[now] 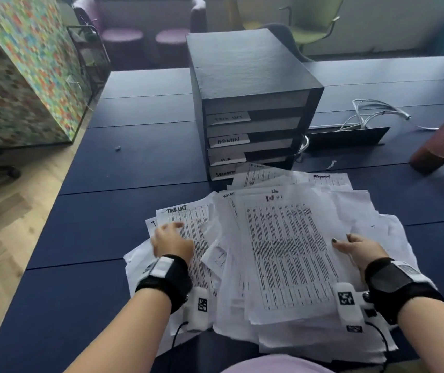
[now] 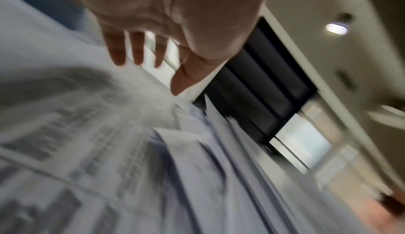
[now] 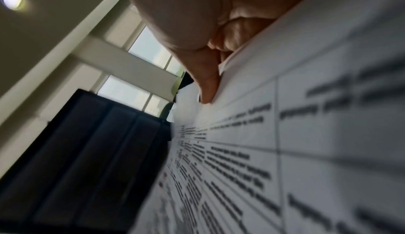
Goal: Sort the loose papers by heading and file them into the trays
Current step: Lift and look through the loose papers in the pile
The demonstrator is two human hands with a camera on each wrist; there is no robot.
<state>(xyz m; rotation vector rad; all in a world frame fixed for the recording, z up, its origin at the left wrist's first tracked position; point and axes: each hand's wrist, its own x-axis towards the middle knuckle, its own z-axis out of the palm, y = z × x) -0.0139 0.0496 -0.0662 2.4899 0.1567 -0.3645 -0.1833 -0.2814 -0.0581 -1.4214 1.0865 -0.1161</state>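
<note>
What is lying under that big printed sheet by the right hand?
Under the top sheet, held at its edge by the right hand, lie more loose papers, some headings peeking out. Their text is mostly covered.

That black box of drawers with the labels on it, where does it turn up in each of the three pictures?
Head view: the drawer box stands upright at centre, on the table behind the pile of papers.
Left wrist view: the drawer box is a dark slanted block right of centre, beyond the left hand.
Right wrist view: the drawer box fills the lower left, tilted.
Shared landmark: the printed papers lie right in front of it in all three.
</note>
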